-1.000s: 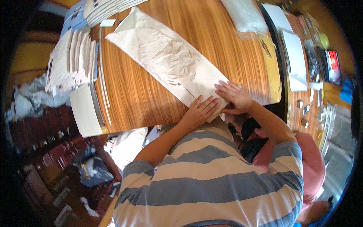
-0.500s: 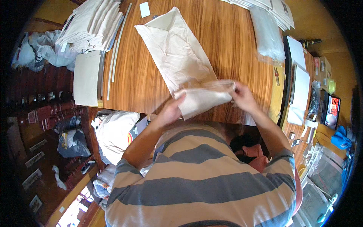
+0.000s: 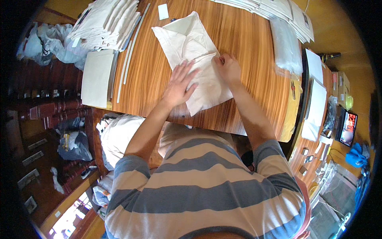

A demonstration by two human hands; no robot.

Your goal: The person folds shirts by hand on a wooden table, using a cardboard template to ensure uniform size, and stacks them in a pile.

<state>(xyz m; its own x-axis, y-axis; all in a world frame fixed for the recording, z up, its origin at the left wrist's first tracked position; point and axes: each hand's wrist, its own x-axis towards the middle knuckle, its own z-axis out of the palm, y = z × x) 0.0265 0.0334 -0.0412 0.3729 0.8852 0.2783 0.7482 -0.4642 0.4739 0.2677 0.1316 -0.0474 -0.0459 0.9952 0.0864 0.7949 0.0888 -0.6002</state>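
Note:
A folded cream cloth garment (image 3: 207, 87) lies slantwise on the wooden table, its narrow far end showing a paler triangular flap. My left hand (image 3: 180, 85) rests on its left side, fingers spread and palm down. At the right edge, around the middle of the cloth, my right hand (image 3: 228, 68) has its fingers curled together on the edge of the folded layer. The tips of those fingers are partly hidden by the hand itself.
A stack of folded cream garments (image 3: 105, 24) stands at the far left, beside grey-white boards (image 3: 96, 77) and thin white strips (image 3: 126, 63). Clear plastic bags (image 3: 285, 46) lie at the right below more folded garments (image 3: 278, 14). A white card (image 3: 163, 12) sits beyond the cloth.
The near end of the garment, held up by both hands before, now lies folded over on the table. Both hands have moved farther away; the left has let go and flattened out.

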